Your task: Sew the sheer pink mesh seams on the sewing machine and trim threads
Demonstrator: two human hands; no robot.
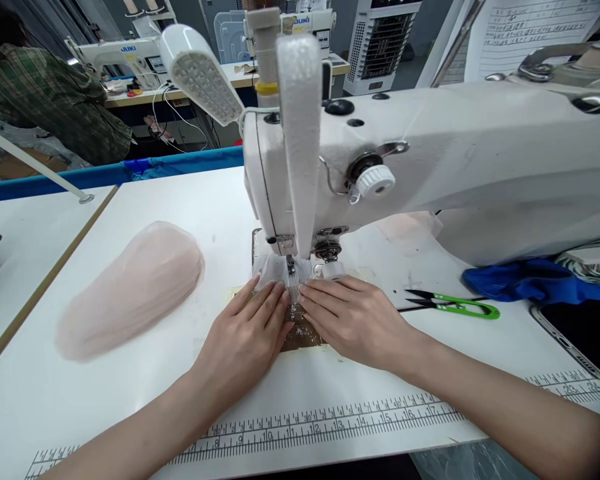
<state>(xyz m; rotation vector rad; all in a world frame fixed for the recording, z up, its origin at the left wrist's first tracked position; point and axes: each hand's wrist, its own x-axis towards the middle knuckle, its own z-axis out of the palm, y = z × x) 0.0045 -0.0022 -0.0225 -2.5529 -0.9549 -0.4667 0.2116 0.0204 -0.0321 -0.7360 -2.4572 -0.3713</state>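
Observation:
My left hand [253, 327] and my right hand [353, 313] lie flat on the sewing table, fingers stretched toward the needle of a white sewing machine [430, 160]. Both sets of fingertips press on a small white sheer fabric piece [275, 270] under the presser foot [290, 257]. A white strip [300, 133] hangs down the front of the machine head into the needle area. The fingers are extended, not curled round anything.
A pile of pale pink sheer fabric [133, 290] lies at left. Green thread snips [455, 305] and a blue cloth [525, 280] sit at right. A printed ruler [330, 423] runs along the table's front edge. A lamp head [203, 73] juts above. Another person [45, 93] works at far left.

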